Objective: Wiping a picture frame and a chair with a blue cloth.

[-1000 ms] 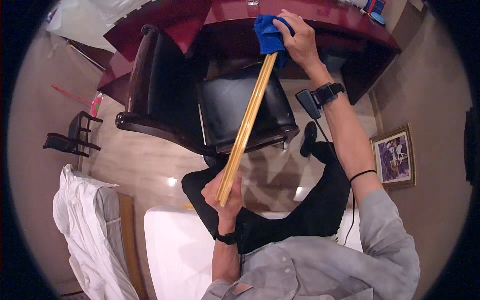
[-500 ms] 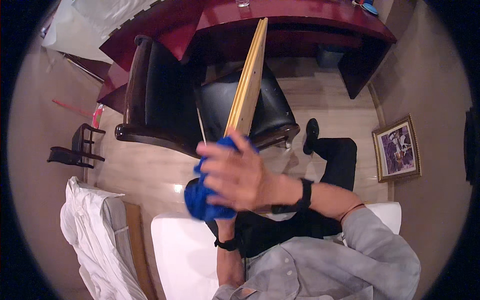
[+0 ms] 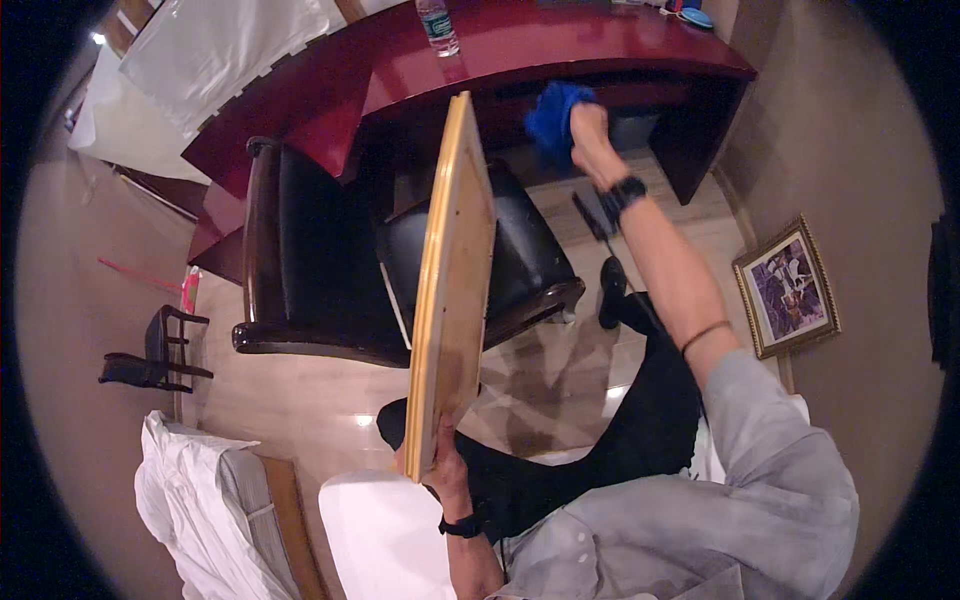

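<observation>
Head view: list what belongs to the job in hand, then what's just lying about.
Part of the job:
gold-edged frame, gripped near its lower end by the left hand
blue cloth, held in the right hand, apart from the frame

Seemingly just lying about:
bottle on the dark red desk
framed picture at right
small dark chair at left

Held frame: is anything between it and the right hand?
Only the cloth in the right hand, toward the held frame; nothing else visible. The chair seat appears lower, beneath the gap.
</observation>
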The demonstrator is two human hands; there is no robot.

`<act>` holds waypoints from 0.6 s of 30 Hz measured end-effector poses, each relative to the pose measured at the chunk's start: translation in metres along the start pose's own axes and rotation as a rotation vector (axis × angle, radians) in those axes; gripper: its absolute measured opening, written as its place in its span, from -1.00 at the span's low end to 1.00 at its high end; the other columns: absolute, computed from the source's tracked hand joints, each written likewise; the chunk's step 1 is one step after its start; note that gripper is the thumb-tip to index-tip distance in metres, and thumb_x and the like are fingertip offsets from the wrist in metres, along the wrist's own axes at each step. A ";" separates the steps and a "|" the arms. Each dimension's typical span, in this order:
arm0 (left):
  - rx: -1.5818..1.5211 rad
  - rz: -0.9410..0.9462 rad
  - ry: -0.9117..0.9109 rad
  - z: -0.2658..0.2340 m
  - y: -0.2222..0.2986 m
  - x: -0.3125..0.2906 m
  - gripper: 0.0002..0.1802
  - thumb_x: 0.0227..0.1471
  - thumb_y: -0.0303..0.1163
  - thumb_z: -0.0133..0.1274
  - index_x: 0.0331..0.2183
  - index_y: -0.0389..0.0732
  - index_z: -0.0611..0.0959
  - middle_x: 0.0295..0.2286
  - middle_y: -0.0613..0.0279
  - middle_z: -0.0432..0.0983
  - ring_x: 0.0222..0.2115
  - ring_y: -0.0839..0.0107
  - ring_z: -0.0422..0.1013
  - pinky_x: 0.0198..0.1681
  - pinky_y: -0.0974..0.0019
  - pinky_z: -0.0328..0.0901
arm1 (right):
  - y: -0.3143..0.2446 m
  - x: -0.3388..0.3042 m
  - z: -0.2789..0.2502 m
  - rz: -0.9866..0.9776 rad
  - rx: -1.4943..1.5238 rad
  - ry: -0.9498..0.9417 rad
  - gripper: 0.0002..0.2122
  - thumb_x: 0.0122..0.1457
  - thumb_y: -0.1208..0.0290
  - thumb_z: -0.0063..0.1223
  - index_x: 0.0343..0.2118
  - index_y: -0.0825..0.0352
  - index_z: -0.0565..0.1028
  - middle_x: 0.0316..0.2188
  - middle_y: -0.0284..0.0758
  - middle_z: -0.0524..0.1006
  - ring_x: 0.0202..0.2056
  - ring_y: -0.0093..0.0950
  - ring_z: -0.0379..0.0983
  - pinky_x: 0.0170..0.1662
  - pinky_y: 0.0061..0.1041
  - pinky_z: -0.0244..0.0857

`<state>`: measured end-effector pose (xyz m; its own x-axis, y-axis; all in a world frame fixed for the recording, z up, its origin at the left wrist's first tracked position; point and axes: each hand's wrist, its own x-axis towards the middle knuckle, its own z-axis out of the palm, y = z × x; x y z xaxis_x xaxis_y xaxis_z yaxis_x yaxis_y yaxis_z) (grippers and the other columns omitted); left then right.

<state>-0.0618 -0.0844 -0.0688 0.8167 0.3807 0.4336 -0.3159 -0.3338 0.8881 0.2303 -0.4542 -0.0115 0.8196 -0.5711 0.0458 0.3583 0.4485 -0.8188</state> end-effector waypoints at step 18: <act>0.064 0.730 -0.586 0.069 0.031 -0.094 -0.74 -0.01 -0.51 0.11 -0.24 -0.44 0.53 -0.15 -0.18 0.53 -0.12 -0.11 0.48 -0.04 -0.04 0.38 | -0.066 -0.232 -0.103 0.328 -0.583 -0.349 -0.55 0.01 0.08 0.22 -0.33 0.50 0.58 -0.46 -0.26 0.58 -0.41 -0.54 0.48 -0.33 -0.53 0.34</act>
<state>-0.1153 -0.1904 -0.0923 0.5456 -0.4312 0.7186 -0.8331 -0.3721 0.4092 -0.0298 -0.4220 -0.0270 0.9723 -0.1763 -0.1535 -0.1439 0.0658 -0.9874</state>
